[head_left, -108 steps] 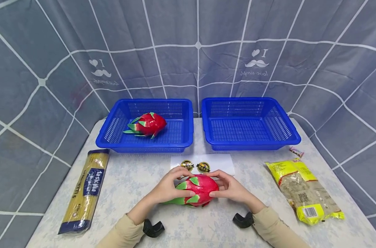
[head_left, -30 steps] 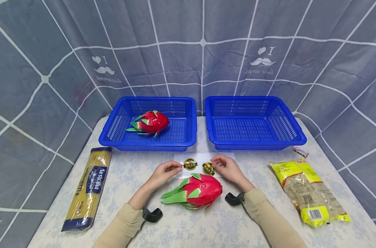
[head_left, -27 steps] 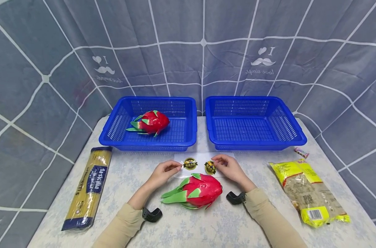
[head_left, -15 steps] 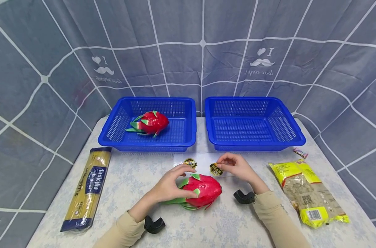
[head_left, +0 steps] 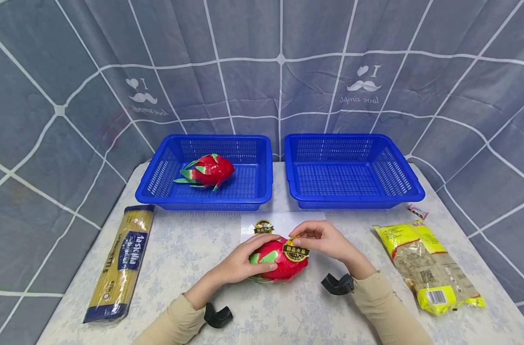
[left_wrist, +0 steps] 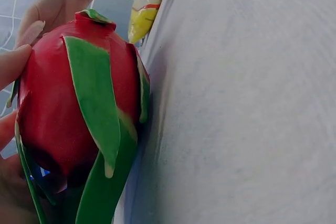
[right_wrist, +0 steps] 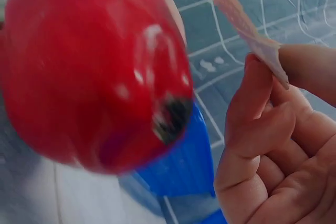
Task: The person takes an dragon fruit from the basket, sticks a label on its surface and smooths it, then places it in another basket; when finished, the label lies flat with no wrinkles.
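Note:
In the head view a red dragon fruit (head_left: 279, 272) with green leaves lies at the front middle of the table. My left hand (head_left: 240, 261) grips its leafy half, thumb on the near side and fingers across the far side. Between thumb and forefinger, my right hand (head_left: 324, 241) pinches a black-and-gold round sticker (head_left: 295, 251), which overlaps the fruit's rounded end in this view. The right wrist view shows the sticker (right_wrist: 254, 35) edge-on, apart from the fruit (right_wrist: 94, 77). Another such sticker (head_left: 263, 227) is on a white sheet (head_left: 287, 219) behind the fruit.
Two blue baskets stand at the back; the left basket (head_left: 249, 194) holds a second dragon fruit (head_left: 210, 171), while the right basket (head_left: 335, 179) has nothing in it. A spaghetti pack (head_left: 119, 263) lies left. On the right are a yellow-ended bag (head_left: 430, 268) and a small wrapped sweet (head_left: 417, 211).
The right hand has peeled one sticker off the white sheet and brought it to the fruit. My left hand has gone from beside the other sticker to gripping the dragon fruit.

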`<state>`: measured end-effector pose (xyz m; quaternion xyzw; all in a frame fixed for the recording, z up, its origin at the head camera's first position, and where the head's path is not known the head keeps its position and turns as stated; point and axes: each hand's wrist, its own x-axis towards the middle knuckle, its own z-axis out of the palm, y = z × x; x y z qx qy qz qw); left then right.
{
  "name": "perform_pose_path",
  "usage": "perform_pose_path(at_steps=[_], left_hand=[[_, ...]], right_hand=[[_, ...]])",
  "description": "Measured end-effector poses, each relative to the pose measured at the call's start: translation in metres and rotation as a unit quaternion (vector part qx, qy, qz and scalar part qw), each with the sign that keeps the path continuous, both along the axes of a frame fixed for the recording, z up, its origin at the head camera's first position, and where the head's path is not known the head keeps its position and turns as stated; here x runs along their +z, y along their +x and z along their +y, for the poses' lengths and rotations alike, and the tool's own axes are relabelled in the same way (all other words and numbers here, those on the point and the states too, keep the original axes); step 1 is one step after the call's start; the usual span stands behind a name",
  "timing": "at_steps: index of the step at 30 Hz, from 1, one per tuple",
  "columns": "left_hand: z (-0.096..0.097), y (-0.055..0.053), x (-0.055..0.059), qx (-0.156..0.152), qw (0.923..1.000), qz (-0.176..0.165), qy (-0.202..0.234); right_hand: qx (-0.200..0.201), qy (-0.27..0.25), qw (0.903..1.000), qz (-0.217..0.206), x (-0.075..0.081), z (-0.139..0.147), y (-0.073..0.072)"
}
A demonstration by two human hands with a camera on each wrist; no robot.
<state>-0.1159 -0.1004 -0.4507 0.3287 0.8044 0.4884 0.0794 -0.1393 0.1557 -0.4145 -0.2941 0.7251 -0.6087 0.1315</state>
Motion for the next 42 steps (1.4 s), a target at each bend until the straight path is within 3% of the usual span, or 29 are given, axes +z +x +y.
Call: perform_pose_path(at_steps=[5, 11, 14, 17, 20, 23, 29, 34, 38, 42], left_hand=[[0.001, 0.000, 0.001, -0.001, 1.0000, -0.005, 0.003], [0.000, -0.001, -0.001, -0.003, 0.9999, -0.010, 0.004], [0.000, -0.001, -0.001, -0.006, 0.9999, -0.011, 0.006], [-0.001, -0.001, -0.001, -0.007, 0.9999, -0.010, 0.005], [-0.002, 0.000, 0.001, -0.005, 0.9999, -0.011, -0.001], [-0.002, 0.002, 0.004, -0.002, 0.9998, -0.020, -0.006], [0.001, 0.006, 0.008, 0.001, 0.9978, -0.058, 0.031], [0.004, 0.009, 0.010, 0.005, 0.9938, -0.088, 0.068], [0.005, 0.010, 0.010, -0.003, 0.9915, -0.098, 0.086], [0.008, 0.011, 0.008, 0.011, 0.9897, -0.109, 0.093]], right_hand=[[0.008, 0.009, 0.9999, -0.010, -0.004, -0.011, 0.003], [-0.022, 0.036, 0.9990, 0.013, -0.004, -0.018, 0.008], [-0.047, 0.082, 0.9945, 0.045, 0.001, -0.020, 0.012], [-0.075, 0.135, 0.9833, 0.097, 0.005, -0.023, 0.016], [-0.097, 0.159, 0.9719, 0.145, 0.004, -0.024, 0.018], [-0.099, 0.149, 0.9698, 0.165, -0.001, -0.022, 0.019], [-0.054, 0.096, 0.9835, 0.143, -0.018, -0.015, 0.026], [-0.039, 0.046, 0.9946, 0.085, -0.030, -0.016, 0.035], [-0.045, 0.011, 0.9981, 0.041, -0.038, -0.021, 0.039], [-0.050, -0.005, 0.9981, 0.037, -0.044, -0.024, 0.041]])
